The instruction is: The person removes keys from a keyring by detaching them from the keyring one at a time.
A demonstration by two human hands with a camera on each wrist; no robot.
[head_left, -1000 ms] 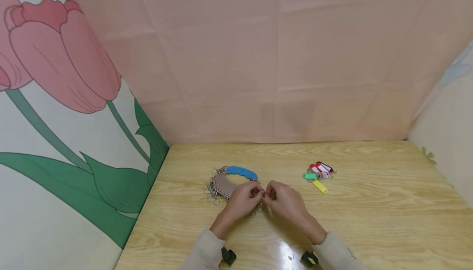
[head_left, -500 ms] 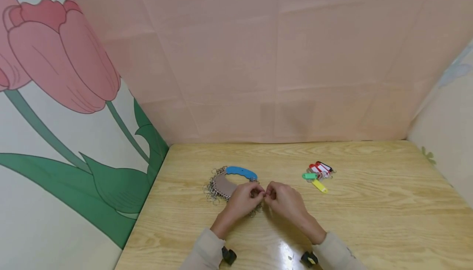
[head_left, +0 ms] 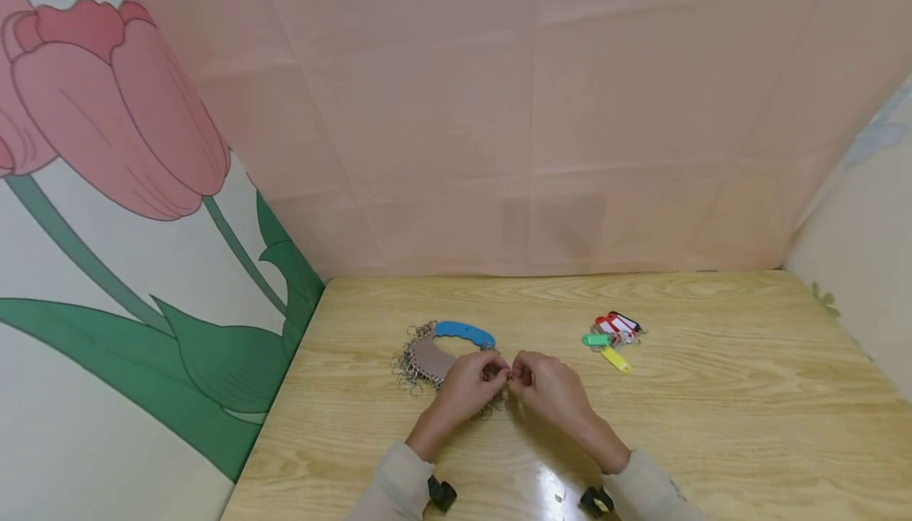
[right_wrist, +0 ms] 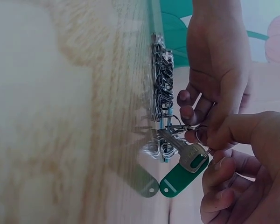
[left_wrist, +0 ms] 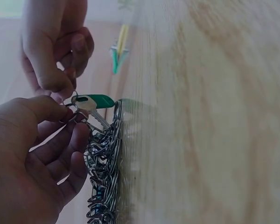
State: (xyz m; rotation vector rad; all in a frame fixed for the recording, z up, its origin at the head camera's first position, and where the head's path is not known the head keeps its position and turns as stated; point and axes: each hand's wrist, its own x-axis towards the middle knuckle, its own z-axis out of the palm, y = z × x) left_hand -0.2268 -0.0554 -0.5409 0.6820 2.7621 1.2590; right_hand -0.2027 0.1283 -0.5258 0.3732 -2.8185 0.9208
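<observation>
A crescent-shaped grey-brown plate [head_left: 430,357] with a blue handle [head_left: 463,332] lies on the table, its outer edge hung with several metal rings and clips [right_wrist: 162,84]. Over its right end, my left hand [head_left: 466,385] pinches a small metal ring [right_wrist: 201,134] between thumb and forefinger. Fingertip to fingertip with it, my right hand [head_left: 552,388] pinches the ring that carries a silver key [right_wrist: 191,155]. From the same spot hangs a green key tag [right_wrist: 177,181], seen in both wrist views. Fingertips partly hide how the rings meet.
On the wooden table [head_left: 712,426], right of the hands, lies a small pile of key tags: a green tag [head_left: 596,340], a yellow tag [head_left: 616,359], red ones and a black one. A pink cloth-like backdrop [head_left: 456,109] rises behind the table; a tulip-printed wall [head_left: 128,125] stands left.
Both hands stay in nearly the same place, fingertips together, with only slight finger movement. The plate and the tag pile have not moved.
</observation>
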